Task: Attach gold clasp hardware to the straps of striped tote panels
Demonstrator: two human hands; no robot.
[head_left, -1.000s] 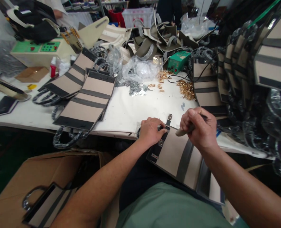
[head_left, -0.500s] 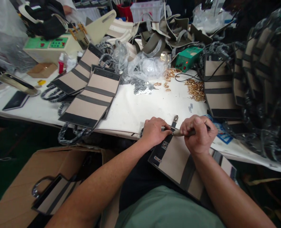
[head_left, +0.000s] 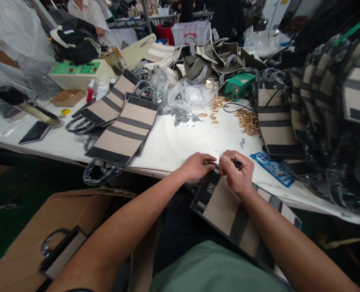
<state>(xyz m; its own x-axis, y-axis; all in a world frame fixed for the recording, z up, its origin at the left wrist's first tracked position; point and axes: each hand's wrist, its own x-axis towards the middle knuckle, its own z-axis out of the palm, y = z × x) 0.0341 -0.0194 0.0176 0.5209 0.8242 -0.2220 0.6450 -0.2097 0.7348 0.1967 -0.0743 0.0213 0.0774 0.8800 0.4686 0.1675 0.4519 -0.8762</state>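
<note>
A beige and black bag panel slants from the table edge down across my lap. Metal plates are set in its black end strip. At the panel's top edge, my left hand has its thumb and fingers closed on the corner; any small part between them is hidden. My right hand is wrapped round a slim pen-like tool just to the right. Only a bit of its dark handle shows, and the tip is covered by the fingers.
Flat bag panels with wrapped handles lie at left and are heaped at right. Gold clips, silver plates and a green box sit behind. A cardboard box stands below left. Co-workers are at the back.
The view has tilted up. My right hand has shifted left, closer to my left hand, and turned, so the tool's pale shaft is no longer visible. The strap above the panel's edge is now out of sight.
</note>
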